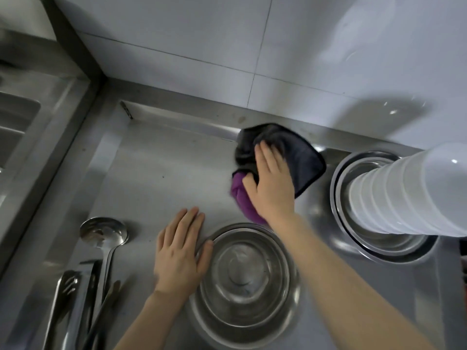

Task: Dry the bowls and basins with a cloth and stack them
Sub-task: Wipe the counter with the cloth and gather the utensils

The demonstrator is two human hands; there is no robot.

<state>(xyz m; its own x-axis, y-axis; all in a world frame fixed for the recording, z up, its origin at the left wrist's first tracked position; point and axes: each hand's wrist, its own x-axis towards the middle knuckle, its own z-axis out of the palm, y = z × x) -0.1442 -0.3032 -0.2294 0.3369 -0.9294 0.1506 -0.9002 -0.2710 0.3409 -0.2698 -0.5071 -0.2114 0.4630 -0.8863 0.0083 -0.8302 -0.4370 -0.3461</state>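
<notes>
Head view, looking down on a brushed stainless-steel counter (164, 173).

- Right hand (271, 183): laid on a bunched dark-grey and purple microfibre cloth (300, 160) on the counter near the back wall. The fingers are fairly straight across the top and the thumb is against the purple fold. It presses rather than clenches.
- Left hand (180, 251): flat on the counter and released, holding nothing. Its thumb edge touches the rim of the nested round steel basins (222, 311), which sit near the front edge.
- Tall stack of white glossy bowls (404, 195): stands inside a second set of wide steel basins (338, 178) at the right.
- Long-handled steel ladle (103, 232) and steel tongs (67, 294): lie at the left.

Handling, as judged:
- Cloth is soft and limp. Gather it into the palm so it pads the fingers.
- Steel basins are likely light, stiff and thin-walled, slick if wet, and nested ones may stick. Take the top one by its rolled rim, thumb inside.
- White bowls look smooth and chippable, and the stack is tall. Lift one at a time from the top, with the other hand steadying the rest.
</notes>
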